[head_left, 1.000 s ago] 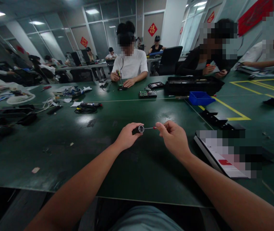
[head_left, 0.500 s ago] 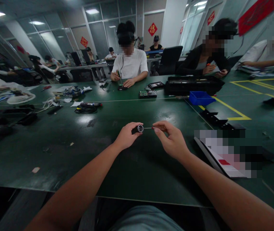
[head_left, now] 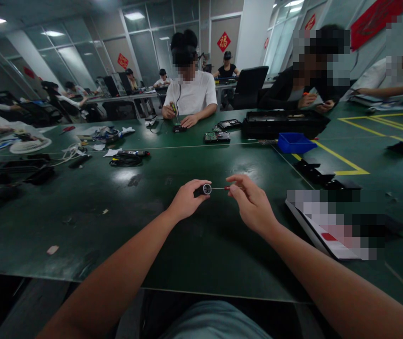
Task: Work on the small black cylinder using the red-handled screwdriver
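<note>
My left hand (head_left: 186, 197) is closed around a short black cylindrical part (head_left: 206, 189) whose round, light-rimmed end faces me. A screwdriver (head_left: 226, 188) with a thin metal shaft and a red handle lies level between my two hands. Its tip meets the right side of the black part; whether it sits in a screw is too small to tell. The fingers of my right hand (head_left: 252, 200) pinch the red handle, most of which they hide. Both hands are held above the green table (head_left: 201, 254) near its front.
Ahead lie a bundled black cable (head_left: 127, 160), a circuit board (head_left: 217, 137), a long black tray (head_left: 286, 125) and a blue bin (head_left: 296, 143). White papers (head_left: 323, 233) rest beside my right forearm. Across the table a person (head_left: 190, 92) works with a yellow-handled screwdriver.
The fingers of my right hand have shifted slightly to the right along the screwdriver, so more of its red part shows. My left hand and the black part stay almost still.
</note>
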Available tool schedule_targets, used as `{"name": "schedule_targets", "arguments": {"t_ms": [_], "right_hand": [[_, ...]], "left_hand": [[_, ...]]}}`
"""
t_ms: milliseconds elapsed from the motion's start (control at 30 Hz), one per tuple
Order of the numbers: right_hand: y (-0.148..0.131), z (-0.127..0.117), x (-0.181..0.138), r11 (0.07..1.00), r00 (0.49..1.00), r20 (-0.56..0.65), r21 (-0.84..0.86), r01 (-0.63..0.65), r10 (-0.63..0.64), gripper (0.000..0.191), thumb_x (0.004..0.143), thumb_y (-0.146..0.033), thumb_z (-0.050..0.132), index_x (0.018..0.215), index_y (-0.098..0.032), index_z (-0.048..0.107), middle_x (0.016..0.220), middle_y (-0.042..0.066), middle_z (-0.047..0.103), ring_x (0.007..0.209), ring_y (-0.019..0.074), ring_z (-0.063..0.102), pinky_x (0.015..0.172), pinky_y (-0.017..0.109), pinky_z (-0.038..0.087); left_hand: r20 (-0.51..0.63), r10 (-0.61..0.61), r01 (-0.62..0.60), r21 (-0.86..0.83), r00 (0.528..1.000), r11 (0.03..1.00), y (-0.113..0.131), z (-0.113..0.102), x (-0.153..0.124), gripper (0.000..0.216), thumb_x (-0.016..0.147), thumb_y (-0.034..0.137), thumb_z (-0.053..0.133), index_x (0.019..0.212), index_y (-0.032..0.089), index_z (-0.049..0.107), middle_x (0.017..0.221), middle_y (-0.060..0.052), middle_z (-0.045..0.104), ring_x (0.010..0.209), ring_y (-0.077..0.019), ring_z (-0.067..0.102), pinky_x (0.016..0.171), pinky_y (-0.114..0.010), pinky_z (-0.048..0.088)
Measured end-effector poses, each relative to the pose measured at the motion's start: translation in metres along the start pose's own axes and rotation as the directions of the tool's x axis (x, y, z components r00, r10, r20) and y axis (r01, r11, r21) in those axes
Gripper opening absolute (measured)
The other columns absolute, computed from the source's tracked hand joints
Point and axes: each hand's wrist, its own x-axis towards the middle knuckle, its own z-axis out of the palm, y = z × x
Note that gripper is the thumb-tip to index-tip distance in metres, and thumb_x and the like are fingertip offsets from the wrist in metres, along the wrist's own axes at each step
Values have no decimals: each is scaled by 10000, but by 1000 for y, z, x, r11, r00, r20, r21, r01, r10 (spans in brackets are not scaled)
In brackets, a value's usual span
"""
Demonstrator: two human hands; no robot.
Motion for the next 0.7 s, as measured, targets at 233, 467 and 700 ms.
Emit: {"name": "schedule_targets", "arguments": {"t_ms": [233,467,700], "right_hand": [[5,5,1,972,987,-95,210,-108,130,234,949,-432,564,1033,-225,632,884,52,719,838,224,703,791,393,550],[14,14,8,785,936,-114,584,-209,334,332,916,-547,588,941,-222,655,856,40,688,780,191,678,832,415,587],[29,14,15,689,883,-62,652,-317,466,318,901,-544,598,838,-233,605,732,29,634,658,196,643,724,418,618]], "left_hand": [[3,-10,10,8,1000,1000,6,-1,0,359,868,170,717,1221,226,686,1225,-66,700,1165,-241,636,1065,-453,469],[-123,78,-72,56,989,996,7,1,1,391,885,139,697,1262,240,679,1262,-65,691,1204,-220,618,1102,-441,446],[-17,26,-23,121,1000,992,6,-7,3,382,894,170,701,1268,237,669,1254,-56,693,1191,-231,608,1074,-459,449]]}}
